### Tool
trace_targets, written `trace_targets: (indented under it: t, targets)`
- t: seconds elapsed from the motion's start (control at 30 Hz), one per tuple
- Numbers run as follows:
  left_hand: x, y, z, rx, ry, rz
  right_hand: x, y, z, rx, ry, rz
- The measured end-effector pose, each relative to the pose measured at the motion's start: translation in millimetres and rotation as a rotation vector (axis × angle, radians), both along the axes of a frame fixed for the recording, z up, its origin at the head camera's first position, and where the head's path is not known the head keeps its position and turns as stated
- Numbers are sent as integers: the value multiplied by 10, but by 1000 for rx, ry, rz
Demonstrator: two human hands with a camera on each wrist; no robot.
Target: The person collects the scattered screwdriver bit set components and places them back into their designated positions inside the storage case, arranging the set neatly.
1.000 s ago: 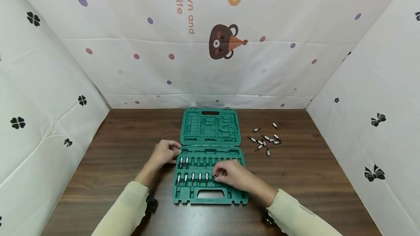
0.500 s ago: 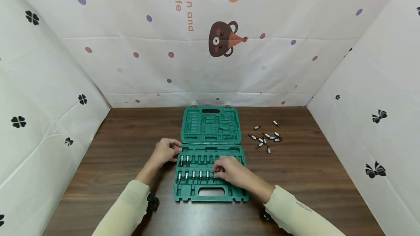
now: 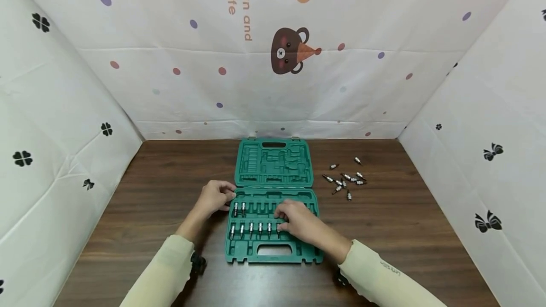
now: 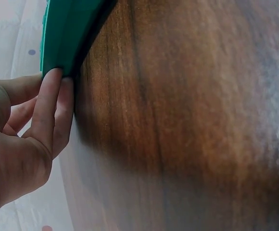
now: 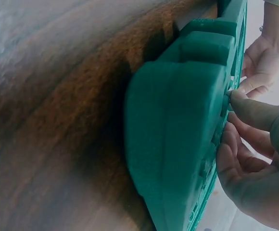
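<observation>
A green tool case (image 3: 273, 248) lies unfolded, with its moulded lid (image 3: 273, 179) spread toward the back wall. Silver-and-black bit sockets (image 3: 260, 229) fill several slots of the front row, and two more bit sockets (image 3: 239, 209) lie in the row behind. My left hand (image 3: 214, 196) holds the case's left edge near the hinge; in the left wrist view its fingertips (image 4: 54, 72) meet the green side wall. Over the front row is my right hand (image 3: 300, 219), thumb and forefinger apart. A bit socket (image 3: 278, 229) lies in its slot by the thumb tip.
Several loose bit sockets (image 3: 343, 181) are scattered on the brown wooden table (image 3: 384, 240), right of the lid. Patterned white cloth (image 3: 187, 94) walls stand behind and at both sides.
My right thumb and forefinger have parted from the bit socket, leaving it in its front-row slot. My left hand stays at the case edge.
</observation>
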State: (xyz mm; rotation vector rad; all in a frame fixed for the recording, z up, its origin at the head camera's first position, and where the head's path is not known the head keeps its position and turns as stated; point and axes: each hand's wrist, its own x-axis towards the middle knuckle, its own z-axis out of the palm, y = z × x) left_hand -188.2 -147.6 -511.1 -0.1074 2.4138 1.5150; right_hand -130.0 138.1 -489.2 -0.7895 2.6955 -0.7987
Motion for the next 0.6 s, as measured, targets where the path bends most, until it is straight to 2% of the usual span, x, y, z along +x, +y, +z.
trace_targets:
  t: [0.23,0.47,0.6]
  targets:
    - [16,-39,23,1,7,-5,-25,-62,47,47,30,15]
    - [43,-29,36,-25,9,8,-64,-95,95,35,-15,28]
    - [48,16,27,-26,13,-2,-70,-79,96,38,-43,8]
